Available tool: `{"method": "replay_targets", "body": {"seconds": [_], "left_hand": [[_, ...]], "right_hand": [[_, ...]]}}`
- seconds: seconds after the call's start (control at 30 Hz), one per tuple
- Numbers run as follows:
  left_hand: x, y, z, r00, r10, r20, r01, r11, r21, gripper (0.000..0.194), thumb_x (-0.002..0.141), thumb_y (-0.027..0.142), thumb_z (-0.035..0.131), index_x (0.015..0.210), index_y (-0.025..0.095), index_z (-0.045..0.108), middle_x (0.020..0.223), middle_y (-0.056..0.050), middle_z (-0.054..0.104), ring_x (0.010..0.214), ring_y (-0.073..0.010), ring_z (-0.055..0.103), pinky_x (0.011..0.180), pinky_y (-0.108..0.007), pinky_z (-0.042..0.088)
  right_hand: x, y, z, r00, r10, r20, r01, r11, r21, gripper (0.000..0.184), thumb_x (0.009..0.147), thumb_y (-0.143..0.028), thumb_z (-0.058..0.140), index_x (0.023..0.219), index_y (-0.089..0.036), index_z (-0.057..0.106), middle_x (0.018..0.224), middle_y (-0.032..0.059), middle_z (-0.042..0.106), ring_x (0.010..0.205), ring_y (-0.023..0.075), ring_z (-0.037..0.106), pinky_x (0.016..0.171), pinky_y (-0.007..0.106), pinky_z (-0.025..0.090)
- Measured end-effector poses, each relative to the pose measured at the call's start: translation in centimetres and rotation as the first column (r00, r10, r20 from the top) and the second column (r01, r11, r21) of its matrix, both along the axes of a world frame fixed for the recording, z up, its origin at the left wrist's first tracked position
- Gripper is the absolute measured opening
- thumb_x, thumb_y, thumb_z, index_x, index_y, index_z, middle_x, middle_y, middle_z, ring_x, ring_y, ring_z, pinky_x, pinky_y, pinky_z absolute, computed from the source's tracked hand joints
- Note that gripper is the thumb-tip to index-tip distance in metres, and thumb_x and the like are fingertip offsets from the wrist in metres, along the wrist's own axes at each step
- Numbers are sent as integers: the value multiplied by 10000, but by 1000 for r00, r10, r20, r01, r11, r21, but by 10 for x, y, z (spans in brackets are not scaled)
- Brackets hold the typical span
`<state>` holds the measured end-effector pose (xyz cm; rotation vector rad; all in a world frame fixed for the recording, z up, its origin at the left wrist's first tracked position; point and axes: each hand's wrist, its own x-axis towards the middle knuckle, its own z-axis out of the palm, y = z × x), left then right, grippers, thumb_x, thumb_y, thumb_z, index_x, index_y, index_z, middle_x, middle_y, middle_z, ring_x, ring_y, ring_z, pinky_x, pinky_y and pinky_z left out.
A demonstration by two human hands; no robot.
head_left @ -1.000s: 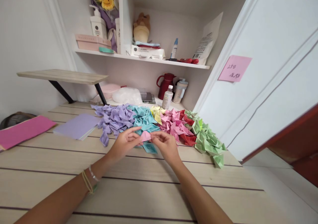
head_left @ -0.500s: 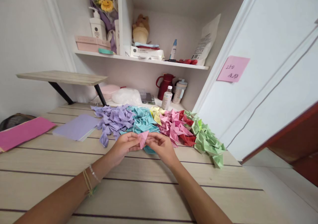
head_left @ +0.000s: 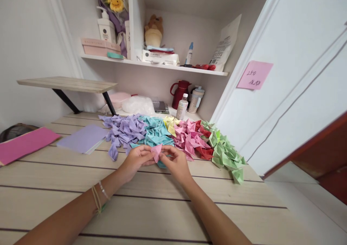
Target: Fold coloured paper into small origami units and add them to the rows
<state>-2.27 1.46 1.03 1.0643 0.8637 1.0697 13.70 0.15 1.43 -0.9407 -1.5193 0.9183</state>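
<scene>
A small folded piece of pink paper (head_left: 156,152) is pinched between both hands above the slatted table (head_left: 146,208). My left hand (head_left: 137,160) grips its left side, thumb in front and fingers behind. On the other side, my right hand (head_left: 175,161) holds the right edge with its thumb and fingertips. Just beyond the hands lie heaps of folded paper pieces: purple (head_left: 126,129), teal (head_left: 157,132), yellow (head_left: 170,125), pink (head_left: 189,136), red (head_left: 205,153) and green (head_left: 227,154). One teal piece is partly hidden behind my right hand.
A stack of purple paper (head_left: 82,138) and a magenta sheet (head_left: 27,147) lie at left, near a small raised shelf (head_left: 67,84). Behind the heaps stand a clear bottle (head_left: 182,107), a red jug (head_left: 179,93) and a tumbler (head_left: 196,100). A pink note (head_left: 255,75) sticks to the wall.
The pink paper has turned slightly between my fingers and shows a broader triangular face. Both hands have stayed nearly in place.
</scene>
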Motion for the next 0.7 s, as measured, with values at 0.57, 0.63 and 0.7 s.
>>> {"method": "replay_targets", "body": {"seconds": [0.57, 0.63, 0.7], "left_hand": [[0, -4, 8, 998, -49, -32, 51, 997, 57, 191, 691, 271, 681, 812, 123, 681, 825, -62, 694, 774, -169, 644, 755, -294, 520], [0, -3, 8, 994, -29, -105, 39, 995, 95, 184, 681, 268, 687, 809, 136, 691, 818, -58, 706, 765, -167, 648, 732, -271, 520], [-2, -1, 8, 983, -16, -182, 46, 986, 161, 179, 689, 288, 673, 804, 153, 699, 811, -52, 715, 752, -171, 653, 707, -261, 520]], "right_hand": [[5, -3, 1, 977, -205, 61, 163, 897, 411, 231, 708, -79, 556, 803, -229, 703, 829, 43, 677, 777, 166, 632, 705, 285, 512], [7, -2, 2, 978, -175, 110, 116, 904, 411, 250, 704, -78, 549, 829, -231, 703, 836, 43, 677, 790, 168, 630, 720, 292, 512], [10, 0, 3, 981, -131, 144, 70, 927, 370, 230, 715, -100, 547, 835, -223, 700, 833, 45, 677, 798, 171, 627, 699, 289, 519]]}}
